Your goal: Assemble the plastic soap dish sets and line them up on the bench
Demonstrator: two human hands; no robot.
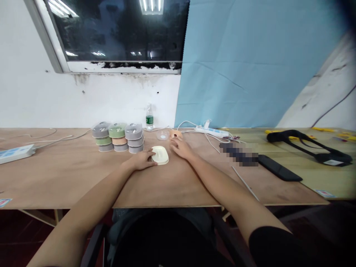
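A cream, rounded-square plastic piece (160,155) lies flat on the brown table in front of me. My left hand (144,160) grips its left edge, thumb at the near side and fingers at the far side. Farther back sits an orange plastic piece (175,133) with a dark opening. My right hand (180,147) is closed at its near edge, and the fingertips partly cover it. Just left of the orange piece rests a clear plastic lid-like piece (162,135), touched by neither hand.
Three stacks of grey, green and orange boxes (119,137) stand at the back left. Behind them is a water bottle (149,118). Power strips (213,131) and white cables lie along the back. A black phone (279,168) and black headset-like frame (308,146) are at right.
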